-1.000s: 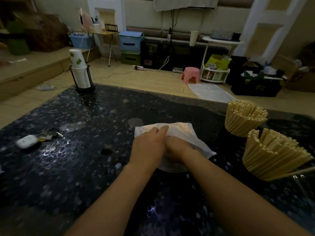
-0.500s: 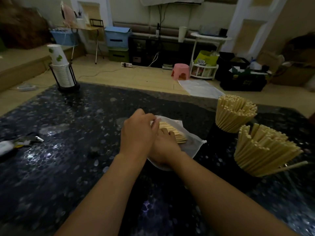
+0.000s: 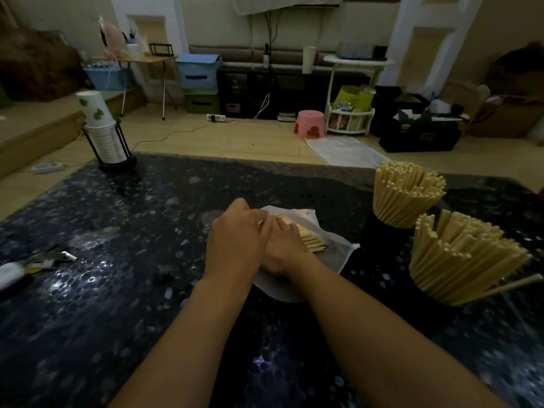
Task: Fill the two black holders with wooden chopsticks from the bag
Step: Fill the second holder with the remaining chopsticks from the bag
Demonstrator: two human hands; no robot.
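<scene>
A white plastic bag (image 3: 334, 256) lies on the dark speckled table (image 3: 123, 290), its top pulled back over a row of wooden chopsticks (image 3: 309, 241). My left hand (image 3: 235, 240) grips the bag's edge at the opening and partly covers my right hand (image 3: 284, 250). My right hand reaches into the bag, fingers curled on the chopsticks. To the right stand two black holders packed with upright chopsticks: the far holder (image 3: 379, 234) and the near holder (image 3: 441, 306), which is mostly hidden by its fanned sticks (image 3: 462, 257). One loose chopstick (image 3: 515, 285) sticks out sideways from the near holder.
A stack of paper cups in a black rack (image 3: 104, 134) stands at the table's far left corner. Keys and a white tag (image 3: 32, 265) lie at the left edge. Beyond the table are the floor, a pink stool (image 3: 310, 123) and storage boxes.
The bag's top has been pulled back, so the chopsticks inside now show. My left hand has shifted to the opening, and my right hand has slid in onto the sticks.
</scene>
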